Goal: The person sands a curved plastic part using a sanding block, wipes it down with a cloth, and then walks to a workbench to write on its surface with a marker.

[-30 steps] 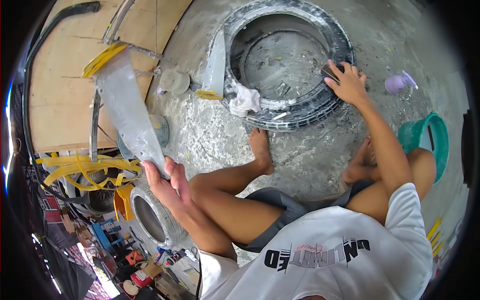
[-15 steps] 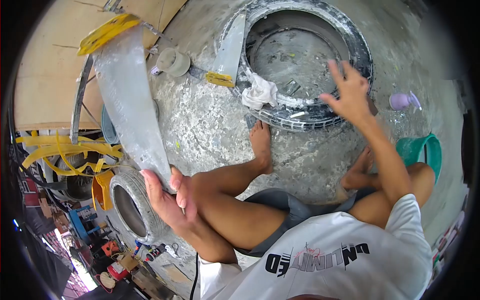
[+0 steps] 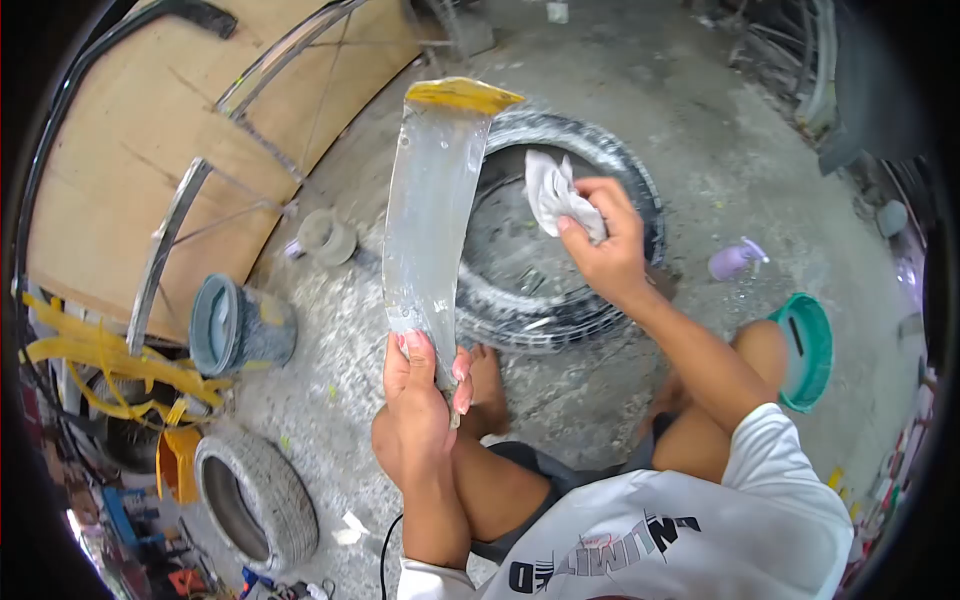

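Observation:
My left hand [image 3: 418, 385] is closed around the narrow lower end of a long grey fan blade [image 3: 430, 210], thumb on its face. The blade stands nearly upright in front of me, slightly curved, with a yellow tip [image 3: 462, 96] at the top. A crumpled white rag [image 3: 558, 195] is pinched in my right hand [image 3: 612, 245], just right of the blade and apart from it. Beneath both, a large black tyre [image 3: 530, 325] smeared with white lies flat on the floor. The held blade covers part of the tyre's left side.
To the left are a grey-blue bucket [image 3: 210, 325], a pale tub [image 3: 328, 236], yellow strips [image 3: 95, 340], an orange container [image 3: 178, 462] and a smaller tyre [image 3: 292, 500]. A purple pump bottle [image 3: 735, 260] and a green basin [image 3: 812, 350] stand right. A wooden board [image 3: 120, 130] leans back left.
My right hand has taken the white rag off the tyre and lifted it. My left hand has swung the blade rightward and more upright. The view has shifted.

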A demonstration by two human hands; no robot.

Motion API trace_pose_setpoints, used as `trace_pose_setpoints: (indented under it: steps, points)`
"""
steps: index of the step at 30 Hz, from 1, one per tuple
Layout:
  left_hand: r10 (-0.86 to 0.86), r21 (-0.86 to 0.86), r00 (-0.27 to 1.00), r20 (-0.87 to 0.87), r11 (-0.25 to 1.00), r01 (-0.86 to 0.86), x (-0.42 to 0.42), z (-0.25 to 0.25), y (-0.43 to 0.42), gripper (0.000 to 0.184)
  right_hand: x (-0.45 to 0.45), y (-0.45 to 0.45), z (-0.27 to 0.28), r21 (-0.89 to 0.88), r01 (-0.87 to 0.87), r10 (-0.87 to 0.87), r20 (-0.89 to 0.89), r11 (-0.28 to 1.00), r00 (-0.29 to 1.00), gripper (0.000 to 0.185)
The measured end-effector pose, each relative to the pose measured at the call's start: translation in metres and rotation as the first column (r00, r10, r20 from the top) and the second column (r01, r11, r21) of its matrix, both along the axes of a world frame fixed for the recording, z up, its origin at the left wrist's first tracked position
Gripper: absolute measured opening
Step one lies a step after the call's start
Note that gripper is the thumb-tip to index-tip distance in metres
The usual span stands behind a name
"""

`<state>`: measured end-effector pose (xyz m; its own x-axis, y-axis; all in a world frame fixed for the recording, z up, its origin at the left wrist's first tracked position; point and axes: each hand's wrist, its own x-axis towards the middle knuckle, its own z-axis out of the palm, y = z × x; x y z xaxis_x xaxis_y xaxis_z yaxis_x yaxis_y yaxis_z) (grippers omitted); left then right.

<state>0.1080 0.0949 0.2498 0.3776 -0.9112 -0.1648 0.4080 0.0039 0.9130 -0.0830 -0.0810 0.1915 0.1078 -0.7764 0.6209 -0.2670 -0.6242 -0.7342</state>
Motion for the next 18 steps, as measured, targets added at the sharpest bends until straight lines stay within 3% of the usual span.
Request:
trace_pose_setpoints:
  steps: [3,6,9,16,17,18]
  points:
    - [-0.088,0.003,0.996,0.026,0.996,0.088,-0.033,-0.002,-0.012,0.033,-0.029,0.000,0.056,-0.512,-0.061,-0.003,-0.122,0.857,0.992,0.026]
    - [-0.244,0.053,0.968,0.067,0.969,0.240,-0.066,-0.004,-0.015,0.031,-0.038,-0.030,0.066,-0.646,-0.111,-0.220,-0.410,0.756,0.885,0.038]
    - [-0.290,-0.009,0.955,0.067,0.957,0.292,-0.082,-0.005,-0.021,0.029,-0.052,-0.029,0.055,-0.423,0.101,-0.281,-0.389,0.901,0.877,0.042]
    - [-0.259,0.032,0.963,-0.079,0.964,0.262,-0.096,-0.017,-0.044,0.019,-0.084,-0.045,0.022,-0.406,0.223,-0.378,-0.354,0.886,0.855,0.046]
    - [-0.232,0.029,0.969,-0.089,0.971,0.235,-0.096,-0.017,-0.047,0.019,-0.093,-0.046,0.024,-0.095,0.279,-0.295,-0.256,0.955,0.921,0.044]
    - [-0.227,0.023,0.965,-0.135,0.972,0.232,-0.085,-0.019,-0.049,0.020,-0.103,-0.045,0.029,0.228,0.260,-0.236,-0.127,0.938,0.963,0.042]
